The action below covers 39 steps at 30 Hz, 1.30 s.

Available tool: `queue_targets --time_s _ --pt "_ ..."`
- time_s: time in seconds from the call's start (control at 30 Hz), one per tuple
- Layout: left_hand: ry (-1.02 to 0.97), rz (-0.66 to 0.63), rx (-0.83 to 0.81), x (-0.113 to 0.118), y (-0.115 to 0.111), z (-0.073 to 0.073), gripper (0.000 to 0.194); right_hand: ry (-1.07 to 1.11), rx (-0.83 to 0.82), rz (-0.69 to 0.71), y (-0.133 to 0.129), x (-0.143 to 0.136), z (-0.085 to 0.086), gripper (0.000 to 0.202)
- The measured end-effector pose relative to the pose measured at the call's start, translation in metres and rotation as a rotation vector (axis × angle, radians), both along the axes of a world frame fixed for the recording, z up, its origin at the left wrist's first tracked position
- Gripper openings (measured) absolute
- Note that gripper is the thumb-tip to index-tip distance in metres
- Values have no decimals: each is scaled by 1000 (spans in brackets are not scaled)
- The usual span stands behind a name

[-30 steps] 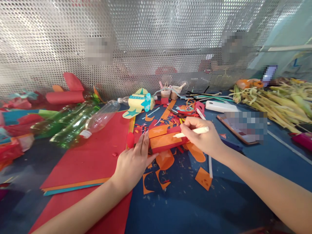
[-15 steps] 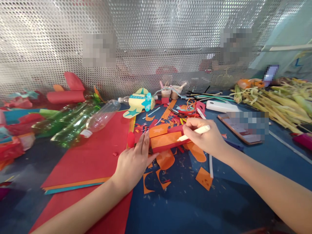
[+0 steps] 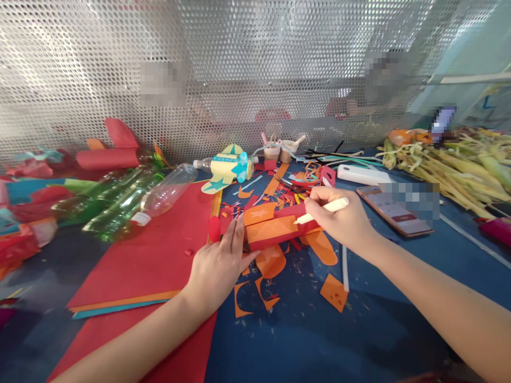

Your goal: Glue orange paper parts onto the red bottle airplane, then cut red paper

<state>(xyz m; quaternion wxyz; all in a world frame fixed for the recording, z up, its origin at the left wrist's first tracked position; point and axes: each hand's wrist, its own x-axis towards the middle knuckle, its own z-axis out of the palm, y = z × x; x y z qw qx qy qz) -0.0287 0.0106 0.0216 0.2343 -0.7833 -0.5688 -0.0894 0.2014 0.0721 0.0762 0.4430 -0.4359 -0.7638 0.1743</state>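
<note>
orange paper makes the strip (image 3: pixel 273 230), which lies along a red tube (image 3: pixel 281 239) in the middle of the table (image 3: pixel 287 340), between the two hands. its long axis runs mostly left to right, its right end set slightly farther from the person, so one end points toward each hand.

the left hand (image 3: pixel 215 263) is the nearer one to the left end. its fingers are laid out straight, not clenched, the tips at the tube's left end, with the thumb spread apart toward the near side. how hard they press, if at all, is not clear.

the right hand (image 3: pixel 339 221) is the nearer one to the right end. it pinches a pale pen (image 3: pixel 337 204) between thumb and fingers, and the strip lies to the left of these fingers, a little nearer the person. the pen's tip is at the strip's right end; whether it touches the paper or sits just above is too fine to see. the pen slants much as the strip does, nearly along its long axis rather than across it.

just beyond the strip is an orange patch (image 3: pixel 259 214) with a paler star. an orange flap (image 3: pixel 271 261) shows on the near side, just beside the left thumb.
</note>
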Motion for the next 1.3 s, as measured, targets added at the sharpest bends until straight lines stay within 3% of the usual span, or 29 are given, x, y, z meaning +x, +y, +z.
queue_targets --time_s 0.3,0.47,0.6,0.83,0.97,1.13,1.3 --pt "10 -7 19 -1 0 -1 52 83 -20 10 1 -4 -7 32" --pt "-9 -11 7 0 1 0 54 465 -252 143 4 -4 -7 33" --pt "11 8 -6 1 1 2 53 624 -305 222 12 -3 -11 33" --pt "11 68 -42 3 -1 5 57 526 -321 226 16 -3 -15 25" --pt "17 17 64 0 -1 3 59 542 -325 227 19 -3 -20 27" --pt "-33 -169 271 -6 2 -7 42 599 -341 220 22 -4 -24 26" --pt "103 -143 296 -7 0 -12 26 456 -216 342 5 -2 -19 8"
